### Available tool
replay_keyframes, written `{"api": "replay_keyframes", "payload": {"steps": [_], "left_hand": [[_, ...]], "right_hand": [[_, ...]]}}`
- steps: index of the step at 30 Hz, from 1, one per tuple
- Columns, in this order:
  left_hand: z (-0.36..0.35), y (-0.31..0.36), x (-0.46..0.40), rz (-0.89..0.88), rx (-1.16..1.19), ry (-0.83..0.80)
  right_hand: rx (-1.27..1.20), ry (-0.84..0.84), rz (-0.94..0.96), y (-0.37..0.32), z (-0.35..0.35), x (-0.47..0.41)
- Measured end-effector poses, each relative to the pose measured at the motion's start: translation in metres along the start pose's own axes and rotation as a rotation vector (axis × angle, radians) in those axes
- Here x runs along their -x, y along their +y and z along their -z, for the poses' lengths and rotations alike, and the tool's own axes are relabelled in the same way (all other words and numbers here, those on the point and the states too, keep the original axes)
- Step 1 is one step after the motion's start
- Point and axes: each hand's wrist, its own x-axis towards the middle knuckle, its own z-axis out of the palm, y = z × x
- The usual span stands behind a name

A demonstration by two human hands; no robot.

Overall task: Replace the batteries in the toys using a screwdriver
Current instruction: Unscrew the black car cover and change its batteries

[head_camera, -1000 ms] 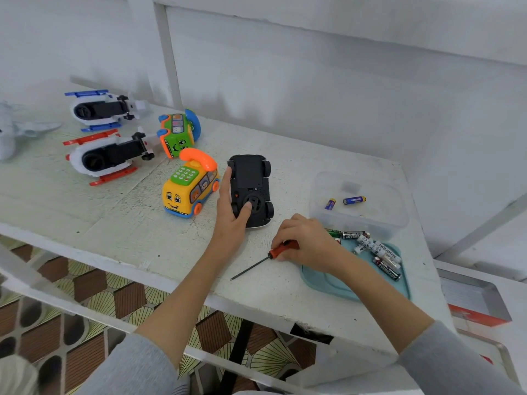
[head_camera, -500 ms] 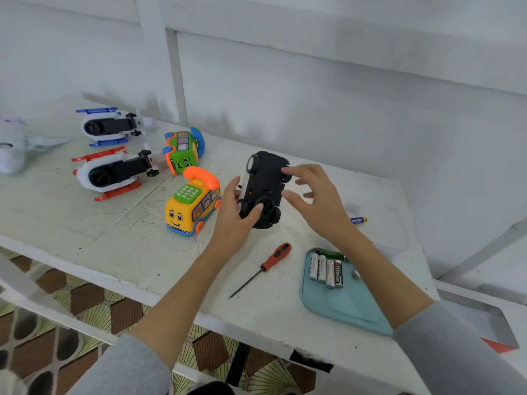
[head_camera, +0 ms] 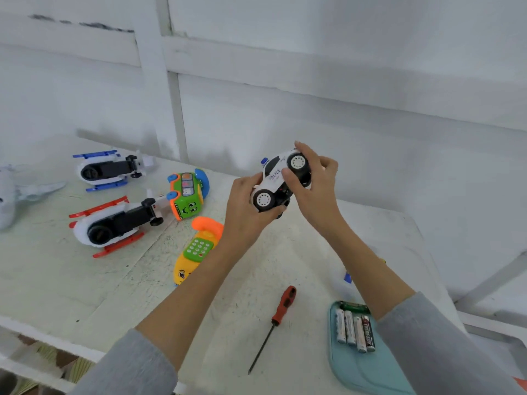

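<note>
White table point(head_camera: 256, 280), toy helicopters point(head_camera: 111, 223), toy phones point(head_camera: 196, 252), screwdriver point(head_camera: 281, 309), teal tray point(head_camera: 365, 372)

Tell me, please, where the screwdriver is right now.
In the head view, the screwdriver lies untouched on the table near its front edge, between the person's forearms, just left of the blue tray of batteries.

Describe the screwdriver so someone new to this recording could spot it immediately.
Start at the white table and look at its near edge, between the person's two forearms. The screwdriver lies there flat, untouched, just left of the teal tray of batteries. It is the only tool: a red handle with a thin dark shaft pointing toward the viewer.
</note>
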Motion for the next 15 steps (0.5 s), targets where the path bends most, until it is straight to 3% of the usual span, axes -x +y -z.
{"api": "replay_keyframes", "payload": {"steps": [4, 9, 15], "left_hand": [[0.004, -0.010, -0.010, -0.040, 0.025, -0.093], [0.014, -0.018, -0.021, 0.115, 0.124, -0.338], [0.014, -0.022, -0.034, 0.219, 0.134, -0.400]], "right_hand": [[-0.144, 0.012, -0.105, 0.006, -0.008, -0.007], [-0.444, -0.026, -0.254, 0.023, -0.006, -0.010], [-0.783, -0.009, -0.389, 0.040, -0.004, -0.014]]}}
